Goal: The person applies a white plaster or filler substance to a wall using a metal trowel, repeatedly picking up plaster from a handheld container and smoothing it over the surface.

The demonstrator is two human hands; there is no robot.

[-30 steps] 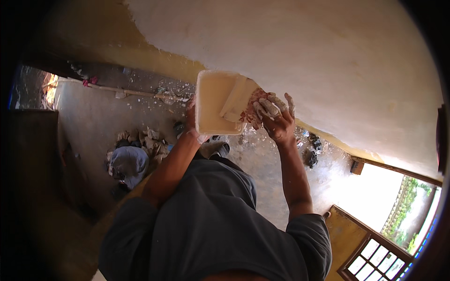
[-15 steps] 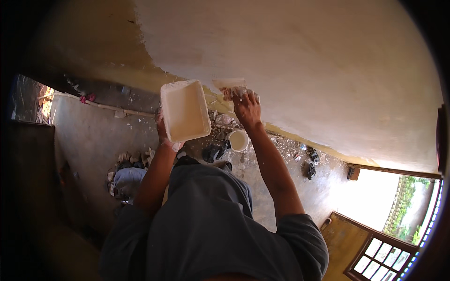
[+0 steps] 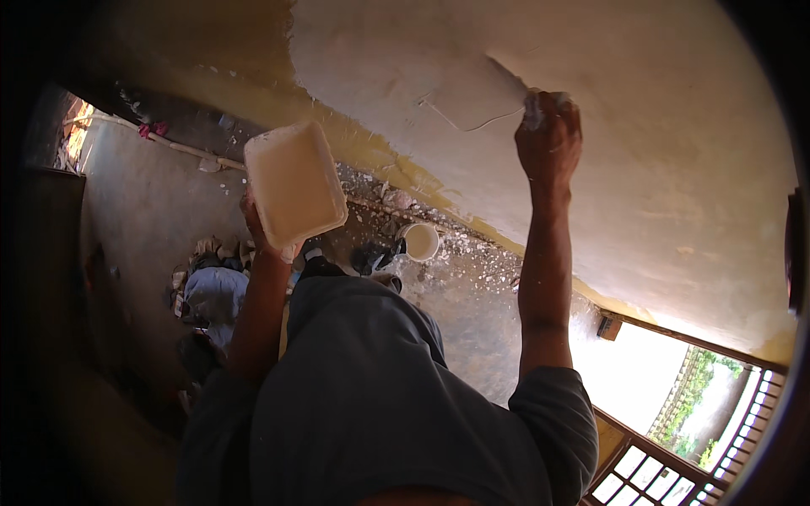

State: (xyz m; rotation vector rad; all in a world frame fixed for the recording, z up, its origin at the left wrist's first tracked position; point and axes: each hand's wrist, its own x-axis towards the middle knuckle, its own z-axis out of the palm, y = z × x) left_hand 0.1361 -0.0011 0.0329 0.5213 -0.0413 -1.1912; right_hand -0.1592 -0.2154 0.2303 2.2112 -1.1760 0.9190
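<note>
My left hand (image 3: 256, 223) grips a rectangular tub (image 3: 295, 185) of cream paste from beneath and the side, partly hidden behind it. My right hand (image 3: 548, 135) is raised at upper right, its plaster-smeared fingers closed round a flat scraper (image 3: 509, 73), whose blade edge lies against the pale coated wall (image 3: 666, 160). A thin curved line marks the coating just left of that hand. Along the wall's lower and left part runs uncoated yellowish paint (image 3: 346, 126).
Below stand a white bucket (image 3: 420, 242) and a grey-blue heap (image 3: 211, 297) among rags. A long pole (image 3: 190, 149) lies at left along the debris-specked floor (image 3: 460, 320). An open doorway (image 3: 633, 375) and a paned window (image 3: 633, 468) are at lower right.
My right hand has left the tub, moving up and right with the scraper onto the wall. My left hand and the tub have shifted left, bringing the bucket into view.
</note>
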